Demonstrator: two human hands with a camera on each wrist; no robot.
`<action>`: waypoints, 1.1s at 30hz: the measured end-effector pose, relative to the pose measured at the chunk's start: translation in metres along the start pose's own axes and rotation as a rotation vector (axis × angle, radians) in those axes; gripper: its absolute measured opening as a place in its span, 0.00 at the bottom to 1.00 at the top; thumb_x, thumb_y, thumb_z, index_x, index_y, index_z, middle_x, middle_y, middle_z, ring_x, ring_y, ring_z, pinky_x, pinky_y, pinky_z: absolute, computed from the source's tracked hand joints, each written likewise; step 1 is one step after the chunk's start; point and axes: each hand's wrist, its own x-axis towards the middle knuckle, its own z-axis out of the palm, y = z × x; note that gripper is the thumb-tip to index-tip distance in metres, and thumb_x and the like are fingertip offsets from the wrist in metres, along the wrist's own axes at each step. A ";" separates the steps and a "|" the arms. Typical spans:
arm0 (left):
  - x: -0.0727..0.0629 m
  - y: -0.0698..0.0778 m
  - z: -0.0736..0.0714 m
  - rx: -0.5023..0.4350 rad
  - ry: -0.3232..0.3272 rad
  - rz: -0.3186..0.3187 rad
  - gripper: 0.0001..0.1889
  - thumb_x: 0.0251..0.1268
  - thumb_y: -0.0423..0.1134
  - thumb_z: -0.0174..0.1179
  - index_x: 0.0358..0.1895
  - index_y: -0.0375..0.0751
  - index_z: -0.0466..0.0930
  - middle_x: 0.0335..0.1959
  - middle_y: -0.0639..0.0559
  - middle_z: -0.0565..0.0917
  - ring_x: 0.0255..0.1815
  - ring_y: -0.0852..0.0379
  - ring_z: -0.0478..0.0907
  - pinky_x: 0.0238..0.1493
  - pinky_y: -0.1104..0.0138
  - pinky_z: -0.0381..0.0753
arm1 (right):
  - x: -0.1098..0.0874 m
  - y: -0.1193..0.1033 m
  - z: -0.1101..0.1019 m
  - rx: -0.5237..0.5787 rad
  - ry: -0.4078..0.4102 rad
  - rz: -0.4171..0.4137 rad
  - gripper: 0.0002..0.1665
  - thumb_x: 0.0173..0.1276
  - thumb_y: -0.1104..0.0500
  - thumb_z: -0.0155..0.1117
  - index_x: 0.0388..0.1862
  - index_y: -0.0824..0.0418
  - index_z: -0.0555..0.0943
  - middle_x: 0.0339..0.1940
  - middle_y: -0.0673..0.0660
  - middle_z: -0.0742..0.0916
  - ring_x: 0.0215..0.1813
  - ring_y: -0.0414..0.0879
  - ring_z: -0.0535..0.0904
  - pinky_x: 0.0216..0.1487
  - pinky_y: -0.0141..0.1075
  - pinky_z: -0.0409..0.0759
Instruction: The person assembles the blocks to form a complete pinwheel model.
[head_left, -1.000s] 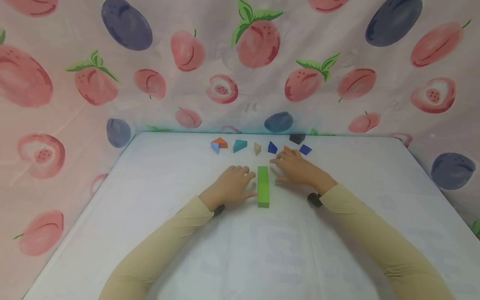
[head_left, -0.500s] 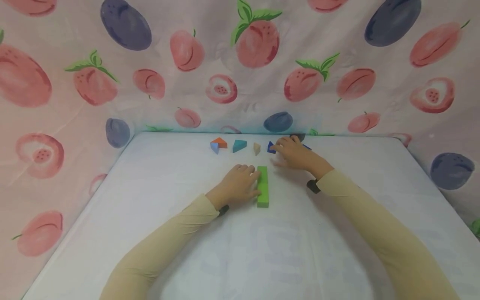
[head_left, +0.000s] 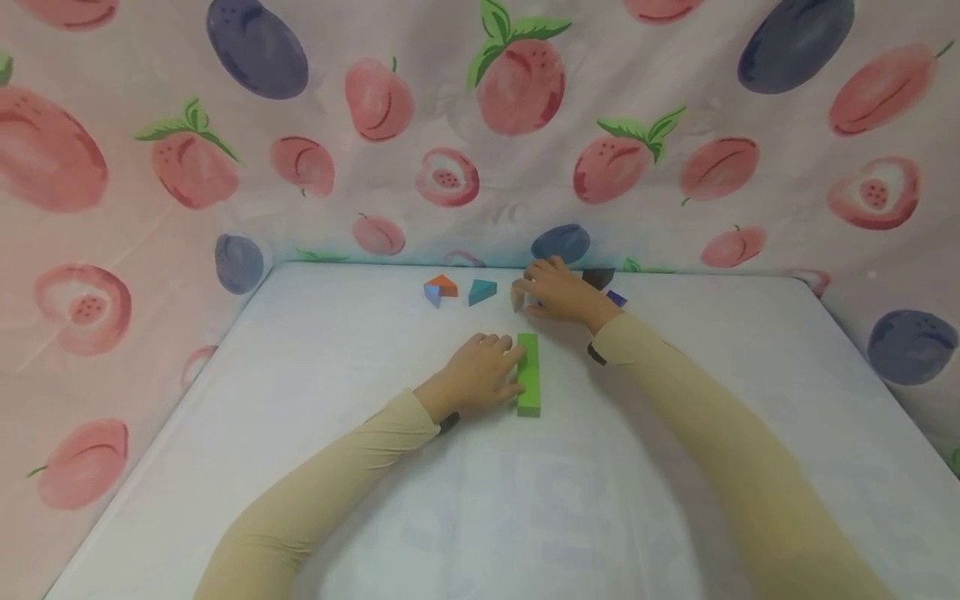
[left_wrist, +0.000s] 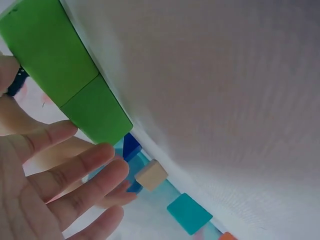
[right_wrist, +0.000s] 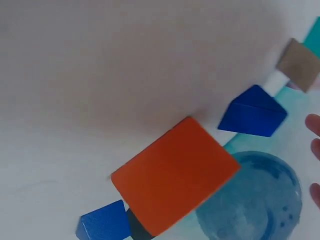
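Note:
Two green blocks (head_left: pixel 528 387) lie end to end as one bar on the white table. My left hand (head_left: pixel 480 371) is at their left side, fingertips right at the edge. In the left wrist view its fingers (left_wrist: pixel 92 165) are spread and loosely extended beside the green blocks (left_wrist: pixel 60 60). Farther back, my right hand (head_left: pixel 566 293) hovers over the row of small blocks, fingertips close to a tan block (head_left: pixel 517 300). It hides part of that row in the head view. The right wrist view shows a blue block (right_wrist: pixel 254 112) and an orange block (right_wrist: pixel 175 175) below that hand.
Left of the tan block stand a teal block (head_left: pixel 482 292), an orange block (head_left: pixel 447 287) and a light blue block (head_left: pixel 432 295). A black block (head_left: pixel 598 277) and another blue block (head_left: pixel 617 298) lie to the right. Fruit-printed cloth (head_left: pixel 315 225) rises behind the table.
My right hand has moved left and back along the row, from the orange block to the tan one. My left hand has shifted right, up to the green blocks, which stay in place.

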 end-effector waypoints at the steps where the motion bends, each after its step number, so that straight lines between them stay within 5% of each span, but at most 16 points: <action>1: 0.000 0.000 0.000 -0.003 -0.001 -0.001 0.27 0.65 0.60 0.50 0.60 0.47 0.68 0.47 0.50 0.76 0.47 0.54 0.74 0.57 0.60 0.73 | 0.003 0.001 0.002 -0.017 -0.011 -0.006 0.21 0.61 0.56 0.66 0.53 0.55 0.76 0.51 0.60 0.80 0.61 0.57 0.70 0.66 0.59 0.61; 11: -0.001 0.001 0.001 -0.017 -0.005 -0.004 0.28 0.65 0.60 0.50 0.62 0.48 0.67 0.49 0.50 0.76 0.49 0.54 0.74 0.58 0.60 0.72 | 0.019 -0.001 0.012 -0.131 -0.112 -0.024 0.21 0.67 0.58 0.60 0.59 0.53 0.75 0.56 0.59 0.80 0.64 0.57 0.70 0.70 0.60 0.56; 33: -0.002 0.001 0.000 -0.046 -0.009 -0.012 0.29 0.66 0.59 0.49 0.64 0.46 0.66 0.50 0.49 0.76 0.49 0.53 0.74 0.58 0.60 0.72 | -0.004 -0.005 0.008 -0.073 -0.013 -0.017 0.15 0.62 0.64 0.63 0.48 0.55 0.82 0.45 0.56 0.87 0.56 0.53 0.75 0.64 0.59 0.63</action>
